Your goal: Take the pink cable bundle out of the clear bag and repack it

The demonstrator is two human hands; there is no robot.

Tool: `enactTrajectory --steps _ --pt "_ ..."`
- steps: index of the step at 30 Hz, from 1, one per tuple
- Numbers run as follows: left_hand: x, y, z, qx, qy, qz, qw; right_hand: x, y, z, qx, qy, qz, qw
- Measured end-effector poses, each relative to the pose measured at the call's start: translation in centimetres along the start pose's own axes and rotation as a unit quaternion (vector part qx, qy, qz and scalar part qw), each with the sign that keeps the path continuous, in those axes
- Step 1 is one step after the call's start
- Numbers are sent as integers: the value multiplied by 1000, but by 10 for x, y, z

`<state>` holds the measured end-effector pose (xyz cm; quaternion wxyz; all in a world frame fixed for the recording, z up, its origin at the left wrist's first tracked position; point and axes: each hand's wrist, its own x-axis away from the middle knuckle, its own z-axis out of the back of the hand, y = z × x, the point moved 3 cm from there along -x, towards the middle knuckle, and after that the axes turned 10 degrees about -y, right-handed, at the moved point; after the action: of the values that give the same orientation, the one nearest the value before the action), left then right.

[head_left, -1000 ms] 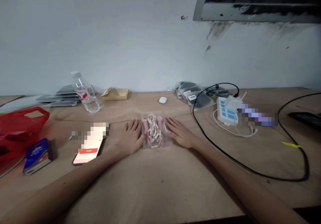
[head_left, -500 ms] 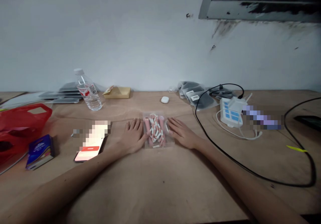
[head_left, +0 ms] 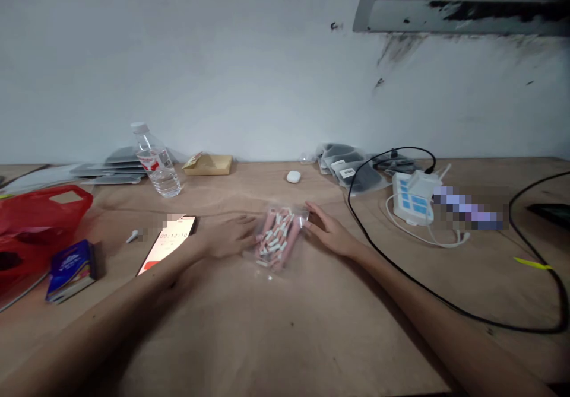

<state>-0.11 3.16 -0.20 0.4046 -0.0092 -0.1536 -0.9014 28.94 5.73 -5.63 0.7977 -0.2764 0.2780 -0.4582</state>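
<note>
A clear plastic bag [head_left: 262,264] lies tilted on the table in front of me. Inside it are pink handles and a coiled string of pink and white beads, which look like a beaded jump rope [head_left: 278,237]. My right hand [head_left: 328,229] has its thumb and fingers closed on the bag's upper right corner. At the bag's left edge is my left hand [head_left: 229,237], its fingers reaching to the plastic. Motion smears those fingers, so their grip is unclear.
A lit phone [head_left: 171,240], a white earbud [head_left: 132,237], a blue packet [head_left: 71,269] and a red bag [head_left: 40,219] are on the left. Behind stand a water bottle [head_left: 158,162] and a white case [head_left: 293,177]. Right are a power strip [head_left: 412,198] and a black cable [head_left: 401,281].
The bag has turned clockwise, its top swinging right. My right hand has closed on its corner. My left hand has shifted slightly left, and its forearm now covers the phone's lower end.
</note>
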Motion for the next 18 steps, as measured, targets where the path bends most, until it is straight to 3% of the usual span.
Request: enactTrajectory --steps 2,4,6,11,16,18 --pt "-2 -7 7 37 -25 17 999 0 -8 0 -16 -2 27 1000" --pt "-3 -11 13 15 29 97 995 2 -18 0 -38 -19 67 997" --pt "-4 -6 12 -20 74 130 989 4 -29 -1 -45 -45 100 993" --pt "-11 15 -7 -74 59 105 990 8 -42 -8 -19 -85 122 989" --pt "-16 18 -13 -84 56 103 990 8 -38 -4 15 -9 112 994" --pt "-17 18 -13 -85 49 99 990 9 -39 -3 50 -8 129 990"
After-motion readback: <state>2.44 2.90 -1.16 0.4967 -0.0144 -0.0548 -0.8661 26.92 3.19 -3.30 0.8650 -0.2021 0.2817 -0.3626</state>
